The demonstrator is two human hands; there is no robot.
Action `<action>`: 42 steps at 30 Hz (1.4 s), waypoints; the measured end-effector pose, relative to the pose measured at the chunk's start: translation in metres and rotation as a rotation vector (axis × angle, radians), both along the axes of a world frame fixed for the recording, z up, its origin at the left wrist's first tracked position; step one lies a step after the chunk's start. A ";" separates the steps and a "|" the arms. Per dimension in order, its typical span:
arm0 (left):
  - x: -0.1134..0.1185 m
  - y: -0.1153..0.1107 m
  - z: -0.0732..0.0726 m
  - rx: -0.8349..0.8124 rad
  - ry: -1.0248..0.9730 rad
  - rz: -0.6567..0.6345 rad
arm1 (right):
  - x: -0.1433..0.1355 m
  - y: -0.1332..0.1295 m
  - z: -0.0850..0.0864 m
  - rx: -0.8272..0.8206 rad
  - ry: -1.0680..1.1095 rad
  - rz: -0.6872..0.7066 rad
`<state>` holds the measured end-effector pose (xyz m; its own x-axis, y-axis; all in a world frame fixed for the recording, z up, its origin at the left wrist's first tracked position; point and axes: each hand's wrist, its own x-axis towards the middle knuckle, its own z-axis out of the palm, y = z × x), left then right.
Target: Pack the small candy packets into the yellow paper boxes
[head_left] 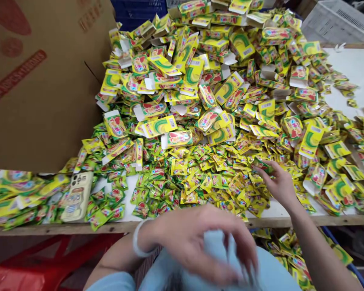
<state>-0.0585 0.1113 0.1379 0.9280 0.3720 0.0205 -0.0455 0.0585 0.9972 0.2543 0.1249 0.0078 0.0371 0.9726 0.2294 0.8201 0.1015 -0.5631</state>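
My left hand point(203, 242), with a pale band point(136, 240) on its wrist, hangs over my lap in front of the table edge. Its fingers are curled and blurred, and whatever may be between them cannot be made out. Farther right, my right hand point(279, 182) reaches onto the pile of small candy packets point(218, 182), its thumb and forefinger pinching a green packet point(261, 163). Behind the packets rises a large heap of yellow and green candy boxes point(188, 76), some with open flaps.
A big cardboard carton point(45, 93) fills the left side. A phone point(77, 196) lies near the table's front edge point(279, 221). Below are a red stool point(27, 275) and a blue crate point(333, 238) of boxes. A white crate point(336, 20) stands at the back right.
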 end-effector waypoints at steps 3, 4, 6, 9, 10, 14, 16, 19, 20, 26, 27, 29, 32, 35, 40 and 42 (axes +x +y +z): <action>-0.025 0.001 -0.038 0.443 0.524 0.650 | -0.015 -0.015 0.007 0.032 0.160 -0.128; -0.031 -0.001 -0.054 0.554 0.671 0.777 | -0.022 -0.019 0.008 0.006 0.270 -0.158; -0.038 -0.004 -0.082 0.685 0.855 0.847 | -0.039 -0.024 0.010 -0.151 0.603 -0.185; -0.040 -0.008 -0.103 0.706 0.871 0.843 | -0.064 -0.025 0.010 -0.461 1.071 -0.117; -0.039 -0.008 -0.103 0.688 0.823 0.883 | -0.071 -0.025 0.011 -0.526 1.165 -0.079; -0.027 -0.005 -0.097 0.428 0.562 1.076 | -0.094 -0.025 0.018 -0.513 1.335 -0.019; -0.016 -0.002 -0.095 0.206 0.449 1.069 | -0.107 -0.025 0.023 -0.415 1.353 -0.008; 0.001 -0.002 -0.093 -0.007 0.339 1.010 | -0.129 -0.027 0.025 -0.316 1.295 0.054; 0.004 -0.002 -0.091 -0.034 0.317 0.984 | -0.135 -0.027 0.024 -0.291 1.259 0.059; -0.004 -0.006 -0.075 -0.227 0.234 0.662 | -0.138 -0.035 0.013 -0.213 1.019 0.085; -0.006 -0.007 -0.075 -0.246 0.247 0.654 | -0.134 -0.035 0.013 -0.226 1.005 0.099; -0.008 -0.011 -0.075 -0.194 0.292 0.658 | -0.125 -0.034 0.015 -0.344 1.026 0.169; -0.005 -0.016 -0.074 0.117 0.326 0.566 | -0.110 -0.024 0.019 -0.722 1.064 0.473; -0.006 -0.010 -0.065 0.421 0.355 0.484 | -0.101 -0.015 0.023 -0.868 1.009 0.599; -0.043 0.055 -0.058 0.714 0.853 1.083 | -0.089 -0.016 0.017 -0.701 0.993 0.309; -0.063 0.086 -0.067 0.773 1.128 1.252 | -0.084 -0.019 0.010 -0.660 1.087 0.216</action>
